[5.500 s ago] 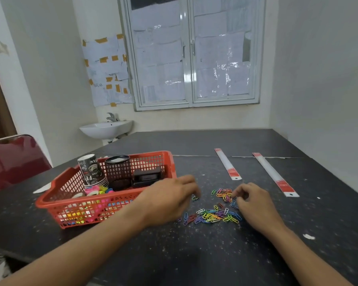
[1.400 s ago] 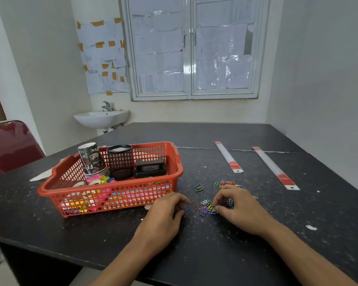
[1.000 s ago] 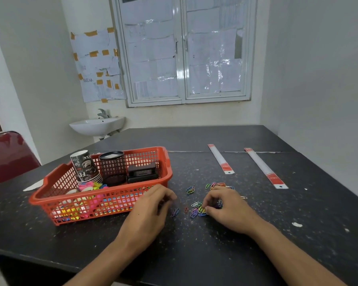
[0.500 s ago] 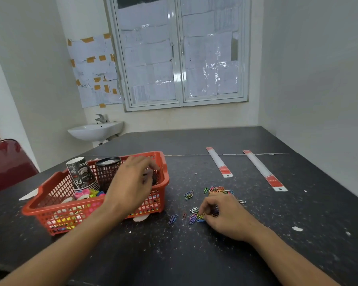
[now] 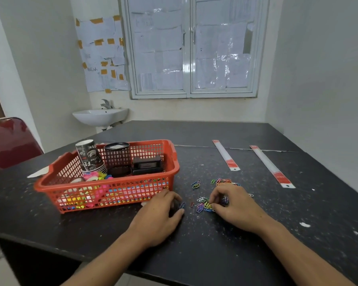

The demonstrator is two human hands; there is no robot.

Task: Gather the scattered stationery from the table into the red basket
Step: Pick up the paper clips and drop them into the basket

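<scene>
Back from over the red basket (image 5: 122, 193), the left hand (image 5: 163, 213) is now down on the table (image 5: 215, 254) just past the basket's near right corner. Its fingers are curled, with the tips beside a blue clip (image 5: 182, 205); whether they grip it I cannot tell. The paper clips (image 5: 201, 206) lie loose on the table to the right of the basket, in a few small clusters. The right hand (image 5: 234, 205) rests over the nearest cluster, fingers curled and pinching some of the clips against the thumb. In the basket stand a stack of paper cups (image 5: 89, 155), a black mesh pot (image 5: 117, 159) and a black box (image 5: 146, 165). Two rulers (image 5: 225, 155) lie farther back on the right, well apart from the clips.
</scene>
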